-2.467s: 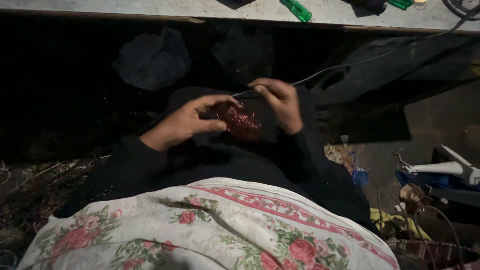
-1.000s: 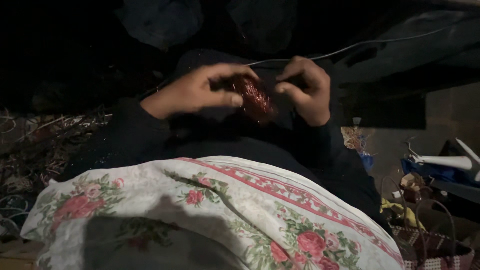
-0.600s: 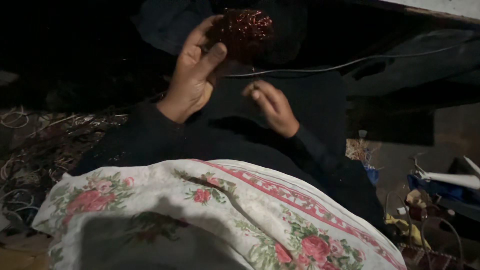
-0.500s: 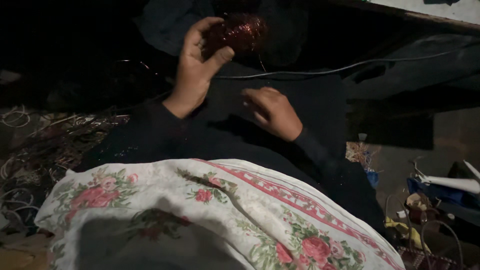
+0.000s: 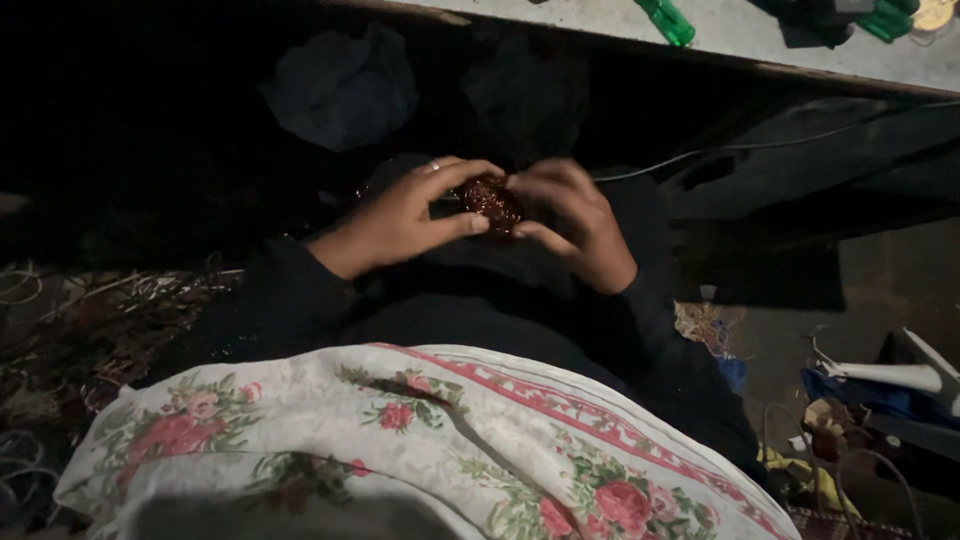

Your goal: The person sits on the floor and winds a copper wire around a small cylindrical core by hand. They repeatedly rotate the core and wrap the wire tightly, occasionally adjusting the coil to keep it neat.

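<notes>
1. Two hands meet just above the middle of the frame, both closed around one small thing held between them.
2. Left hand [image 5: 405,215]: comes in from the lower left, sleeve dark. Fingers curve over the top of the thing, thumb pressed against its near side. A pale ring shows on one finger.
3. Right hand [image 5: 575,220]: comes in from the lower right, sleeve dark. Fingers curled and narrow, fingertips touching the right side of the thing.
4. Reddish-brown wire bundle [image 5: 492,200]: a small, rounded, glittering lump, pinched between the fingertips of both hands, centre of the frame, above a dark lap.
5. Thin pale wire [image 5: 760,145]: runs from beside the right hand toward the upper right of the frame. Whether it joins the bundle cannot be told.
6. Floral cloth [image 5: 420,450]: cream with red roses and a red striped band, fills the bottom of the frame, nearest the camera.
7. Surface [image 5: 760,35]: pale edge along the top right of the frame, carrying a green handle [image 5: 668,20] and dark items too cut off to tell.
8. Floor, right of frame: scattered clutter, among it a white object [image 5: 890,372] and loose cords. Left of frame: tangled pale strands on a dark patterned ground.
</notes>
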